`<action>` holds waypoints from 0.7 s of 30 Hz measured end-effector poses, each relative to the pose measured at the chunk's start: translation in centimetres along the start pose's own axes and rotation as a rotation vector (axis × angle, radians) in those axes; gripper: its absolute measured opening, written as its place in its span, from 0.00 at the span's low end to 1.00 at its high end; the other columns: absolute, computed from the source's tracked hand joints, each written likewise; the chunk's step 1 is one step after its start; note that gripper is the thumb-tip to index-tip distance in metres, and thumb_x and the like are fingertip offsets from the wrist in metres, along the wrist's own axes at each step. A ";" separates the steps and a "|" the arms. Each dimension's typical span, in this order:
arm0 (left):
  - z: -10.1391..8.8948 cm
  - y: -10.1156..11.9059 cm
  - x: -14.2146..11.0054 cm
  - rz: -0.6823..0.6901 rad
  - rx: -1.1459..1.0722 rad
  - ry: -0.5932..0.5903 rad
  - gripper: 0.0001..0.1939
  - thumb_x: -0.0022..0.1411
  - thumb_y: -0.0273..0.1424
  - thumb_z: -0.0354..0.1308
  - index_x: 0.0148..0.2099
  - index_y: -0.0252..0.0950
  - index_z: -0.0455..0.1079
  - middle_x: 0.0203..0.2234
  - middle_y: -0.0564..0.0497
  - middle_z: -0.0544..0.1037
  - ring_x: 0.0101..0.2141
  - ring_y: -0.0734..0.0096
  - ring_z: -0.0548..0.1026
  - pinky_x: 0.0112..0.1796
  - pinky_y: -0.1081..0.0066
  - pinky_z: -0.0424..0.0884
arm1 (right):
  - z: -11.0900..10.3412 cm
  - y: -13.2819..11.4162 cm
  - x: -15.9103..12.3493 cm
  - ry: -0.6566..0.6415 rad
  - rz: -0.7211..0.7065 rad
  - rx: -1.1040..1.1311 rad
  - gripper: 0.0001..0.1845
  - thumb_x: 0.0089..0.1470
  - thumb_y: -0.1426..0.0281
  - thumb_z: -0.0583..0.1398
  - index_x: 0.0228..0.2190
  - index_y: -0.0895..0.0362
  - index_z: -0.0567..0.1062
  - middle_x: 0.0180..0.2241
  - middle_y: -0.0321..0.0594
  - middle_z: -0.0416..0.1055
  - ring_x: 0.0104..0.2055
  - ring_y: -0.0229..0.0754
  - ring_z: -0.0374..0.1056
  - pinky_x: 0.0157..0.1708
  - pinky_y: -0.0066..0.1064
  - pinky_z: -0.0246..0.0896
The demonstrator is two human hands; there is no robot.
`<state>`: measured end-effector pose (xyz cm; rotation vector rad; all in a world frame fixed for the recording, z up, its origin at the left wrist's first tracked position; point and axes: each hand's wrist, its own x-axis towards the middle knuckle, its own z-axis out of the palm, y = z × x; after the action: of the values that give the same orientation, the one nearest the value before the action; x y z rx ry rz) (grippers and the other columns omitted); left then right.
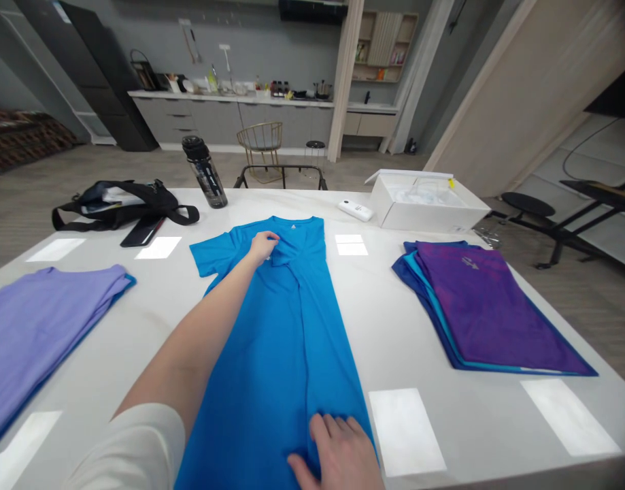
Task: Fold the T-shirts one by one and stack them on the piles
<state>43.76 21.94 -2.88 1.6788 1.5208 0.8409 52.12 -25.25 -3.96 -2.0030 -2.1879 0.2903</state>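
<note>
In the upper right of the frame, an open white box (409, 209) stands on the white table (366, 306), its lid flap raised at the back; it holds clear, pale wrapping that is too blurred to make out. In the upper left, a black bag (139, 207) gapes open over something white, just beside a dark phone (142, 231), and a dark bottle (205, 173) stands near them with its cap on. The blue shirt (261, 340) lies lengthwise down the middle of the frame, its neckline far from the camera and its lower part running to the bottom edge. It is plain, with a small pale mark inside the collar; one short sleeve spreads to the left, while the right side is folded inward, its edge running down the body with soft creases. The left hand (264, 246) is at the neckline, fingers bunched close together; whether they clamp cloth cannot be told. The right hand (343, 452) rests on the folded side at lower centre, thumb apart from the fingers. Folded lilac clothing (47, 320) lies at left, and a stack of folded clothes (485, 313), purple uppermost, at right.
</note>
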 end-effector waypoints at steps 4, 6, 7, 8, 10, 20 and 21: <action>-0.1 0.2 -0.9 0.029 0.000 0.004 0.20 0.54 0.28 0.64 0.51 0.34 0.77 0.37 0.45 0.82 0.38 0.60 0.79 0.43 0.66 0.73 | -2.9 -1.5 1.1 -0.157 0.030 0.059 0.09 0.59 0.78 0.53 0.39 0.54 0.68 0.32 0.38 0.74 0.29 0.45 0.71 0.29 0.34 0.52; -0.1 0.3 -1.3 0.050 -0.009 0.019 0.26 0.53 0.28 0.66 0.56 0.34 0.74 0.46 0.42 0.80 0.46 0.57 0.78 0.48 0.65 0.72 | -3.9 -1.8 1.1 -0.221 0.038 0.101 0.13 0.57 0.81 0.52 0.41 0.54 0.67 0.32 0.39 0.75 0.30 0.45 0.72 0.27 0.33 0.49; -0.1 0.4 -1.5 0.060 -0.014 0.022 0.27 0.53 0.27 0.67 0.57 0.34 0.73 0.50 0.41 0.79 0.50 0.56 0.76 0.51 0.64 0.70 | -4.2 -1.8 1.0 -0.245 0.047 0.139 0.14 0.57 0.82 0.52 0.41 0.54 0.67 0.33 0.39 0.75 0.31 0.45 0.72 0.27 0.33 0.48; 0.0 0.4 -1.7 0.067 -0.020 0.021 0.28 0.52 0.26 0.67 0.57 0.33 0.73 0.53 0.40 0.77 0.52 0.55 0.75 0.53 0.64 0.69 | -4.5 -1.7 0.8 -0.259 0.059 0.189 0.14 0.58 0.82 0.52 0.41 0.54 0.67 0.34 0.39 0.75 0.31 0.45 0.73 0.26 0.32 0.48; 0.1 0.5 -1.9 0.070 -0.038 0.009 0.30 0.51 0.24 0.68 0.58 0.33 0.72 0.56 0.39 0.75 0.54 0.53 0.74 0.55 0.62 0.69 | -5.0 -1.6 0.4 -0.253 0.090 0.293 0.13 0.59 0.82 0.51 0.40 0.53 0.66 0.34 0.37 0.75 0.31 0.43 0.72 0.26 0.30 0.47; -1.4 1.3 -0.5 0.047 -0.133 -0.043 0.33 0.52 0.21 0.67 0.61 0.33 0.70 0.56 0.38 0.75 0.48 0.55 0.78 0.50 0.61 0.73 | -6.8 -3.3 1.5 -0.211 0.078 0.527 0.10 0.55 0.80 0.53 0.33 0.52 0.66 0.29 0.31 0.73 0.28 0.38 0.68 0.26 0.28 0.44; -1.5 1.2 -0.5 0.040 -0.137 -0.044 0.33 0.52 0.20 0.66 0.61 0.33 0.70 0.55 0.38 0.76 0.47 0.55 0.78 0.50 0.61 0.74 | -6.7 -3.4 1.8 -0.220 0.080 0.529 0.10 0.55 0.80 0.53 0.33 0.52 0.66 0.29 0.31 0.73 0.28 0.37 0.68 0.26 0.28 0.44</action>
<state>43.10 21.44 -1.02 1.6216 1.3728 0.9029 50.32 -23.54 3.38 -1.8186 -1.8713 1.0224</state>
